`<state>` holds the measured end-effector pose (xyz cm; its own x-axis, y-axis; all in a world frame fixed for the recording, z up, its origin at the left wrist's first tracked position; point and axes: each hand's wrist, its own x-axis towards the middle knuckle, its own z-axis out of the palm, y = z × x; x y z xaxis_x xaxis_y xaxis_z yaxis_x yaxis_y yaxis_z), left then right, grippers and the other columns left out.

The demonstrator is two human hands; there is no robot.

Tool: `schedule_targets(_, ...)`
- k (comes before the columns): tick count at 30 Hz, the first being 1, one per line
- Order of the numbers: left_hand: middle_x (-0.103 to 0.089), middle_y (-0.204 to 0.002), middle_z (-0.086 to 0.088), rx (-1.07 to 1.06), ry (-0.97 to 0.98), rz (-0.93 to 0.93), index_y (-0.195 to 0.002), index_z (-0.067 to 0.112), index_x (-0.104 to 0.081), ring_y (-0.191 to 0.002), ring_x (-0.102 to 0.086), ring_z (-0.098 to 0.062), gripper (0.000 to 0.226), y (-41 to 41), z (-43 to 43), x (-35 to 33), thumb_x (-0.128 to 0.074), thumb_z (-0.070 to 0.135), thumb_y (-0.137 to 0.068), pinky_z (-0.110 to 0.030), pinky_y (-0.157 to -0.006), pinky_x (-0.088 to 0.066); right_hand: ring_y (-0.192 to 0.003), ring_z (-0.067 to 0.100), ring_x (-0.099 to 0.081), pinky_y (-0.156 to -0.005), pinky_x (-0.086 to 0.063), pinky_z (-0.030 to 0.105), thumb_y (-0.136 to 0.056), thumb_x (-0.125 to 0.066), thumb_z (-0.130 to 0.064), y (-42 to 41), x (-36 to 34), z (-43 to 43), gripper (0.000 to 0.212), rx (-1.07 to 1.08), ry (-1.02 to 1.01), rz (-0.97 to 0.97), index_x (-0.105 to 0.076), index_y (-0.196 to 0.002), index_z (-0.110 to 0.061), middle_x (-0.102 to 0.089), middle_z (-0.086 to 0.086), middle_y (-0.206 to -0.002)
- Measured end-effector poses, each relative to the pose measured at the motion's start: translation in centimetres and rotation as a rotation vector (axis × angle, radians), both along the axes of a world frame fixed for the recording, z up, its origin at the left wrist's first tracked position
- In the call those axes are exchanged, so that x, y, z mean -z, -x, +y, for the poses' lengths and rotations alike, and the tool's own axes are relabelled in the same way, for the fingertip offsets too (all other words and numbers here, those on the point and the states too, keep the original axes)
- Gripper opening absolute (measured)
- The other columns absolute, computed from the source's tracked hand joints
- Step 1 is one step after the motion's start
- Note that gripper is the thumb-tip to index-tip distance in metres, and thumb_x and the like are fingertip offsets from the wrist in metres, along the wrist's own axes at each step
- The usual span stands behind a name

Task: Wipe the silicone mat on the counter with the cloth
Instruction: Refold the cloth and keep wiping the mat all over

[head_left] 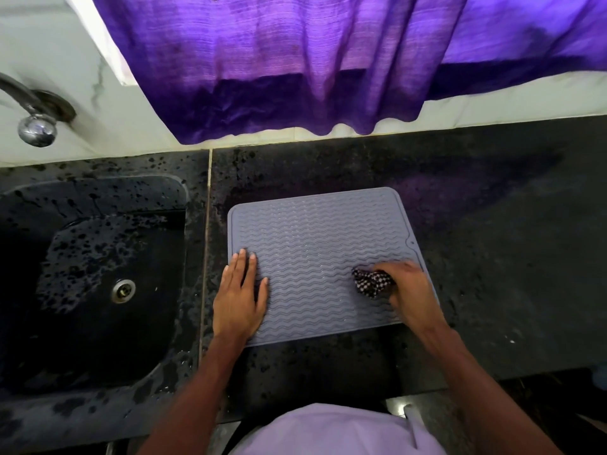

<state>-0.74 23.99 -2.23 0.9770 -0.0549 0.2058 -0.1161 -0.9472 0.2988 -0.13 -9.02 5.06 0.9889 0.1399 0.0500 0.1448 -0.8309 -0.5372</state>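
Step in hand: wiping, mid-pass. The grey silicone mat [315, 257] lies flat on the dark table [492, 257], slightly skewed, with the sink [98, 274] at its 9 o'clock and the purple curtain [295, 60] hanging at 12 o'clock.

The right hand [410, 290] grips the bunched checkered cloth [371, 282], fingers curled round it, and presses it on the mat at about 4 o'clock from the mat's centre, near the right edge. Most of the cloth pokes out toward 9 o'clock from the hand; the rest is hidden under the palm.

The left hand [239, 297] lies flat on the mat's 8 o'clock corner, fingers [252, 267] straight and slightly spread, holding nothing. It looks like it pins the mat down.

Coverage cannot be told; no clear wet or clean zone shows on the ribs.

Next move likely calls for dragging the cloth toward 9 o'clock along the wavy ribs, then working up to 12 o'clock, with downward pressure so the cloth reaches the grooves. The left hand probably has to shift off its corner so that patch gets wiped too. Risk: the mat sliding on the table.
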Motion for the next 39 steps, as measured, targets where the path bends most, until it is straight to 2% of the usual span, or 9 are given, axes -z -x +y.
schedule_targets(4, -0.048, -0.150, -0.015, -0.002, 0.037, -0.034, -0.143, 0.001, -0.051, -0.140, -0.045, -0.029, 0.052, 0.3, -0.2, -0.3, -0.038, 0.030, -0.102, -0.046, -0.109, -0.046, -0.083, 0.029, -0.062, -0.076, -0.035, 0.016, -0.048, -0.055, 0.015, 0.3, 0.2, -1.8, 0.059, 0.042, 0.010, -0.046, -0.072, -0.097, -0.012, -0.072, 0.003, -0.093)
schedule_targets(7, -0.054, -0.146, -0.015, -0.007, 0.063, -0.049, -0.139, 0.001, -0.055, -0.135, -0.052, -0.030, 0.049, 0.5, -0.3, -0.2, -0.038, 0.026, -0.101, -0.046, -0.101, -0.054, -0.087, 0.023, -0.058, -0.078, -0.034, 0.015, -0.044, -0.047, 0.001, 0.4, 0.3, -2.4, 0.061, -0.012, 0.022, -0.079, -0.072, -0.099, -0.009, -0.072, 0.004, -0.094)
schedule_targets(10, -0.055, -0.144, -0.014, -0.006, 0.082, -0.052, -0.136, 0.001, -0.059, -0.133, -0.054, -0.028, 0.047, 0.5, -0.2, 0.1, -0.039, 0.026, -0.101, -0.045, -0.103, -0.052, -0.090, 0.016, -0.053, -0.080, -0.036, 0.017, -0.044, -0.053, 0.004, 1.4, 0.4, -2.5, 0.062, -0.026, 0.006, -0.075, -0.071, -0.102, -0.009, -0.070, 0.002, -0.097)
schedule_targets(14, -0.054, -0.146, -0.010, -0.021, 0.138, -0.013, -0.137, 0.004, -0.059, -0.136, -0.051, -0.024, 0.048, 0.5, 0.1, 0.0, -0.039, 0.030, -0.101, -0.039, -0.108, -0.047, -0.091, 0.028, -0.060, -0.085, -0.043, 0.027, -0.048, -0.053, 0.005, 2.9, 1.6, -2.6, 0.061, -0.042, 0.032, -0.070, -0.070, -0.104, -0.011, -0.072, 0.004, -0.099)
schedule_targets(18, -0.056, -0.145, -0.008, -0.023, 0.166, 0.005, -0.136, 0.006, -0.060, -0.135, -0.052, -0.020, 0.048, 0.4, 0.2, -0.4, -0.039, 0.032, -0.101, -0.036, -0.110, -0.045, -0.093, 0.016, -0.053, -0.087, -0.035, 0.010, -0.042, -0.068, 0.017, 2.7, 1.8, -1.8, 0.073, -0.063, 0.000, -0.009, -0.070, -0.107, -0.016, -0.070, -0.002, -0.099)
schedule_targets(23, -0.058, -0.143, -0.006, -0.029, 0.209, 0.005, -0.134, 0.007, -0.063, -0.133, -0.054, -0.018, 0.047, 0.4, 0.3, -0.7, -0.041, 0.032, -0.100, -0.036, -0.110, -0.045, -0.091, 0.024, -0.055, -0.083, -0.040, 0.025, -0.046, -0.062, 0.022, 3.6, 1.8, -0.2, 0.070, -0.104, 0.017, -0.039, -0.070, -0.106, -0.013, -0.072, 0.000, -0.098)
schedule_targets(27, -0.063, -0.138, -0.006, -0.032, 0.243, -0.019, -0.129, 0.007, -0.067, -0.128, -0.058, -0.019, 0.036, 0.2, 0.3, -0.9, -0.054, 0.018, -0.097, -0.036, -0.109, -0.046, -0.092, 0.019, -0.054, -0.083, -0.045, 0.029, -0.051, -0.065, 0.018, 3.8, 1.9, 1.0, 0.069, -0.193, 0.075, -0.001, -0.068, -0.108, -0.021, -0.069, -0.009, -0.104)
schedule_targets(30, -0.065, -0.134, -0.009, 0.001, 0.224, -0.030, -0.126, 0.005, -0.068, -0.124, -0.062, -0.022, 0.038, 0.0, 0.6, -0.8, -0.061, 0.001, -0.089, -0.038, -0.105, -0.049, -0.091, 0.022, -0.057, -0.082, -0.046, 0.030, -0.051, -0.067, 0.018, 3.9, 1.6, 1.8, 0.066, -0.173, 0.085, -0.015, -0.069, -0.107, -0.019, -0.070, -0.006, -0.100)
schedule_targets(39, -0.068, -0.129, -0.006, 0.020, 0.222, -0.018, -0.121, 0.009, -0.072, -0.118, -0.065, -0.019, 0.040, -0.4, 1.3, -1.6, -0.063, -0.001, -0.083, -0.039, -0.097, -0.055, -0.090, 0.022, -0.056, -0.084, -0.045, 0.028, -0.047, -0.068, 0.014, 4.8, 1.6, 5.9, 0.069, -0.214, 0.054, 0.003, -0.068, -0.108, -0.019, -0.070, -0.005, -0.100)
